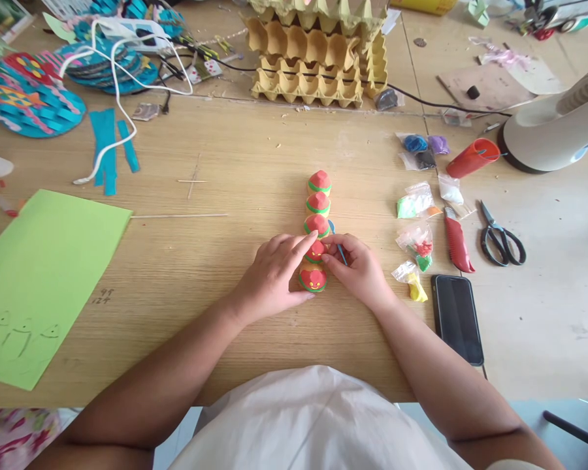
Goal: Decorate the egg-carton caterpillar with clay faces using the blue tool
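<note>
A row of several egg-carton cups (313,281) runs away from me, topped with red clay and rimmed in green. The nearest cup has a yellow smiling face; the second has small yellow marks. My left hand (274,271) spans the row's left side, index fingertip against the third cup and thumb by the nearest one, bracing it. From the right, my right hand (355,264) has its thumb and index fingertips pinched at the second cup. A thin blue modelling tool (342,253) sits in that hand, its rounded end pointing away. Anything tiny in the pinch is hidden.
Clay packets (416,199), a red cutter (458,241), scissors (502,238) and a phone (458,318) lie right. A red cup (473,158) stands near a lamp base (534,137). Green paper (53,274) lies left; egg cartons (308,59) stand behind.
</note>
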`<state>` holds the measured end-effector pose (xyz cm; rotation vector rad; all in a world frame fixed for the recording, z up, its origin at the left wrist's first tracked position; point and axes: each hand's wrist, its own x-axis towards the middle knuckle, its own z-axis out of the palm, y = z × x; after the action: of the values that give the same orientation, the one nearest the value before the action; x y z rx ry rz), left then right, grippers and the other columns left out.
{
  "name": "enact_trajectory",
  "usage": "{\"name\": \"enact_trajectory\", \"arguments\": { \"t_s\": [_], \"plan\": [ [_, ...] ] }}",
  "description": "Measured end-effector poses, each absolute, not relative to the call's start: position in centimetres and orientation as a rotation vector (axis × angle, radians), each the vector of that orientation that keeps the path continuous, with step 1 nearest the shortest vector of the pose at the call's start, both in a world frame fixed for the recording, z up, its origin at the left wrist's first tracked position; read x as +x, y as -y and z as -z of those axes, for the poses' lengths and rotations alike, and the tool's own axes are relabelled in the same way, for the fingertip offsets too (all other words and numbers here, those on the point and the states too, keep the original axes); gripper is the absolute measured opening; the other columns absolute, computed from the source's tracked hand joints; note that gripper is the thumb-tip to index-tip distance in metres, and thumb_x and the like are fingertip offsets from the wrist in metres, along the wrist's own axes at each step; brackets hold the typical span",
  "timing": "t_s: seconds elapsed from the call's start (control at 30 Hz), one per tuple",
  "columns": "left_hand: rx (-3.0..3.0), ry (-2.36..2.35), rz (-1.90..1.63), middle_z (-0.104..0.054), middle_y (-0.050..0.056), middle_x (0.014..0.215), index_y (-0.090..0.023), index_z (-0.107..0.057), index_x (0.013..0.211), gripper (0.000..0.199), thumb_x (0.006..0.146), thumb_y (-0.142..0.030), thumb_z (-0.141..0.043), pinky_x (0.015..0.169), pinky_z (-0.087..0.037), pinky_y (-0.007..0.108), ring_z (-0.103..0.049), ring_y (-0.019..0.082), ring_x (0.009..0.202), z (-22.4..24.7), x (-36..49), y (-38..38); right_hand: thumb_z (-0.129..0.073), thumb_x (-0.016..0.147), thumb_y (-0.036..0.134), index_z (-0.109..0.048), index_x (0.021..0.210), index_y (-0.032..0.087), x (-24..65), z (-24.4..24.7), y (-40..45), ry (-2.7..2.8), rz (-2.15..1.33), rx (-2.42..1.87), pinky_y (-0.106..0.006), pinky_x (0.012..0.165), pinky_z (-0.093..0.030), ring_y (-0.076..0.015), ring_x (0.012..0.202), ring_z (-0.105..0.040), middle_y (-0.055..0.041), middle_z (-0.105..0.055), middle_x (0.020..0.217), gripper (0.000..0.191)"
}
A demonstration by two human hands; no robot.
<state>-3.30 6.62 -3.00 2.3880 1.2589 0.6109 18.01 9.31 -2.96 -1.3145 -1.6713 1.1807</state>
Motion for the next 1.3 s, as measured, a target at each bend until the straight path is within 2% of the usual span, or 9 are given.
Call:
{"name": "enact_trajectory", "arguments": {
  "t_s": [0.27, 0.43, 0.6, 0.87, 1.3],
  "plan": [
    [2.39, -1.255, -0.607, -0.052, 0.015, 0.146, -0.031, -0.009, 0.162, 0.114, 0.076, -0.034, -0.083, 0.11, -0.04, 0.056, -0.048, 0.038, 0.134, 3.0, -3.3, -6.7, -0.068, 0.088, 0.027, -0.07, 0.109, 0.022, 18.1, 3.2, -9.3, 1.66, -1.193, -1.318, -0.031, 0.068, -0.048, -0.0178, 0.074, -0.058, -0.0023, -0.064, 0.082, 0.022],
    [2.381, -1.254, -0.615, -0.052, 0.014, 0.145, -0.031, -0.01, 0.162, 0.114, 0.076, -0.035, -0.084, 0.11, -0.04, 0.056, -0.048, 0.038, 0.134, 3.0, -3.3, -6.7, -0.068, 0.089, 0.029, -0.069, 0.106, 0.022, 18.1, 3.0, -9.2, 1.609, -1.178, -1.313, -0.031, 0.065, -0.047, -0.0162, 0.068, -0.055, -0.0008, -0.062, 0.078, 0.018],
    [2.387, -1.261, -0.598, -0.053, 0.014, 0.145, -0.03, -0.01, 0.162, 0.114, 0.076, -0.034, -0.084, 0.111, -0.04, 0.054, -0.048, 0.037, 0.134, 3.0, -3.4, -6.6, -0.067, 0.089, 0.021, -0.069, 0.089, 0.022, 18.0, 2.6, -8.6, 1.758, -0.811, -1.304, -0.033, 0.068, -0.049, -0.0174, 0.07, -0.059, -0.0027, -0.063, 0.08, 0.002],
    [2.393, -1.258, -0.598, -0.053, 0.014, 0.145, -0.029, -0.01, 0.162, 0.115, 0.075, -0.034, -0.084, 0.111, -0.039, 0.054, -0.047, 0.037, 0.134, 3.0, -3.4, -6.6, -0.064, 0.092, 0.02, -0.071, 0.091, 0.024, 17.9, 2.9, -7.8, 1.956, -0.503, -1.288, -0.037, 0.075, -0.052, -0.0225, 0.082, -0.064, -0.0067, -0.063, 0.087, 0.009],
    [2.382, -1.248, -0.591, -0.052, 0.012, 0.147, -0.031, -0.008, 0.162, 0.114, 0.077, -0.033, -0.083, 0.112, -0.039, 0.054, -0.047, 0.036, 0.135, 2.9, -3.3, -6.6, -0.063, 0.092, 0.016, -0.07, 0.087, 0.02, 17.6, 3.1, -8.1, 2.056, -0.247, -1.225, -0.034, 0.073, -0.053, -0.0202, 0.077, -0.062, -0.0051, -0.062, 0.083, 0.009]
  ]
}}
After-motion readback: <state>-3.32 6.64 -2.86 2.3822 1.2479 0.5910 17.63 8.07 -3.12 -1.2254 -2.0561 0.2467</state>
